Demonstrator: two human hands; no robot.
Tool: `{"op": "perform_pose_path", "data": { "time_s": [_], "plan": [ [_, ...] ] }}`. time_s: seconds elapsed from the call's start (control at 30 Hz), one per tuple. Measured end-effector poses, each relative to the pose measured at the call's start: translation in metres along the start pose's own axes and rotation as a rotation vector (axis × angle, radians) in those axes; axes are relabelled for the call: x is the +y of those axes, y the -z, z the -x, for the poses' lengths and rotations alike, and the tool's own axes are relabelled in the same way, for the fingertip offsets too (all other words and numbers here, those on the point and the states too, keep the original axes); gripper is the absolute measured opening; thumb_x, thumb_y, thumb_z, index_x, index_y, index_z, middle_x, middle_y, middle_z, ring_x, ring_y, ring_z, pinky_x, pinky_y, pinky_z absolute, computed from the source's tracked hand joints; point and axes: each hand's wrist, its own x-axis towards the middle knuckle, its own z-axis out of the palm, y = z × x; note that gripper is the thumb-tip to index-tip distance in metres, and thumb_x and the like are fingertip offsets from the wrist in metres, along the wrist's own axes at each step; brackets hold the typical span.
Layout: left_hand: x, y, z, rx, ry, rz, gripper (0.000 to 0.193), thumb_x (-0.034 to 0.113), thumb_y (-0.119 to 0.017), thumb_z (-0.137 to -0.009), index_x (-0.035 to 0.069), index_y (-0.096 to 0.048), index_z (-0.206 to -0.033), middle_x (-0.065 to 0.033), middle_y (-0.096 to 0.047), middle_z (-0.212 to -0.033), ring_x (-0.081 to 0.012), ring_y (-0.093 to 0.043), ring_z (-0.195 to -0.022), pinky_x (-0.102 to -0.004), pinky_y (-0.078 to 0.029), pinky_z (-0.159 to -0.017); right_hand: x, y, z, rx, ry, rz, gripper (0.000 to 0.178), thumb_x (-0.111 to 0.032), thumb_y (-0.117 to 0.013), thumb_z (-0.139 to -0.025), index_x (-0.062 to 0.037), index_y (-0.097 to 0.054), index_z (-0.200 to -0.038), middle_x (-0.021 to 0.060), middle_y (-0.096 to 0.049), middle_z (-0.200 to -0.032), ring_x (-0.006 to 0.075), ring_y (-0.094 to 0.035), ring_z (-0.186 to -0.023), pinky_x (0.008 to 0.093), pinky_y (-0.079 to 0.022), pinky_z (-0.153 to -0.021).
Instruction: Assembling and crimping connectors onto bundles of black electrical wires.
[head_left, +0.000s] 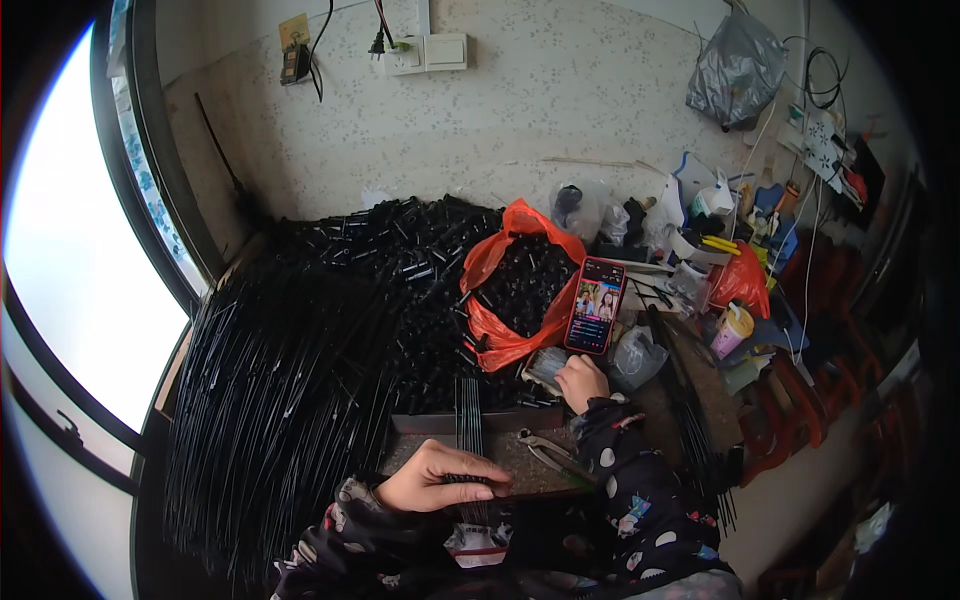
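Observation:
My left hand (pixel 445 478) is closed around a bundle of thin dark rods (pixel 468 415), which runs away from me across the table edge. Farther off, my right hand (pixel 582 384) has its fingers curled beside a small clump of thin pale pieces (pixel 548 364), just below a phone. Whatever those fingertips grip is hidden. Between my hands lies a pair of pincers (pixel 552 454) with spread handles. The phone (pixel 597 306), in a red case, leans upright with its screen lit, against an orange plastic bag (pixel 500 345) holding small black parts.
A large heap of black parts (pixel 430 262) covers the back, with long black rods (pixel 280 400) spread on the left. More rods (pixel 688 420) lie at the right. Clear bags (pixel 638 358), a lidded drink cup (pixel 733 330) and a red bag (pixel 742 280) crowd the right side.

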Motion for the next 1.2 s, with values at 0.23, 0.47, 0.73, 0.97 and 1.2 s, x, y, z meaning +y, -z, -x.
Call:
{"op": "perform_pose_path", "data": {
  "time_s": [0.23, 0.47, 0.73, 0.97, 1.2],
  "plan": [
    [0.0, -0.002, 0.001, 0.062, -0.025, -0.093, 0.022, 0.006, -0.061, -0.082, -0.005, -0.062, -0.1, -0.0131, -0.066, -0.088, -0.0181, -0.064, -0.083, -0.0266, -0.05, -0.074, -0.053, 0.039, -0.004, 0.127, 0.089, -0.528, 0.007, -0.006, -0.06, -0.076, -0.0018, -0.062, -0.08, 0.0058, -0.058, -0.083, 0.0257, -0.057, -0.078, 0.0317, -0.046, -0.064],
    [-0.001, -0.004, -0.002, 0.138, -0.054, -0.217, 0.018, 0.005, -0.064, -0.079, -0.003, -0.064, -0.095, -0.0136, -0.066, -0.086, -0.0203, -0.064, -0.079, -0.0279, -0.05, -0.07, -0.165, 0.152, 0.047, 0.193, 0.269, -0.492, 0.028, 0.008, -0.06, -0.067, -0.0027, -0.065, -0.092, 0.0069, -0.055, -0.078, 0.0227, -0.053, -0.068, 0.0304, -0.044, -0.06],
    [0.007, -0.016, 0.011, 0.161, -0.087, -0.245, 0.019, 0.01, -0.065, -0.079, -0.003, -0.064, -0.094, -0.0136, -0.066, -0.087, -0.0207, -0.064, -0.079, -0.0279, -0.05, -0.069, -0.188, 0.166, 0.062, 0.227, 0.263, -0.353, 0.029, 0.01, -0.061, -0.063, -0.0008, -0.065, -0.09, 0.0082, -0.055, -0.078, 0.0253, -0.052, -0.072, 0.0323, -0.044, -0.062],
    [0.002, -0.024, 0.013, 0.128, -0.143, -0.292, 0.023, 0.014, -0.066, -0.079, -0.004, -0.063, -0.094, -0.0152, -0.065, -0.089, -0.0251, -0.064, -0.079, -0.0307, -0.051, -0.07, -0.19, 0.168, 0.068, 0.206, 0.331, -0.351, 0.036, 0.006, -0.062, -0.059, -0.0025, -0.065, -0.095, 0.0058, -0.054, -0.082, 0.0235, -0.052, -0.073, 0.0321, -0.045, -0.061],
    [-0.006, -0.022, 0.015, 0.044, -0.107, -0.324, 0.028, 0.02, -0.066, -0.079, -0.003, -0.063, -0.095, -0.0168, -0.064, -0.092, -0.0291, -0.063, -0.082, -0.0324, -0.05, -0.07, -0.18, 0.174, 0.054, 0.093, 0.456, -0.406, 0.037, 0.005, -0.064, -0.059, -0.0063, -0.067, -0.094, 0.003, -0.054, -0.077, 0.0204, -0.052, -0.066, 0.0299, -0.045, -0.056]
  ]
}}
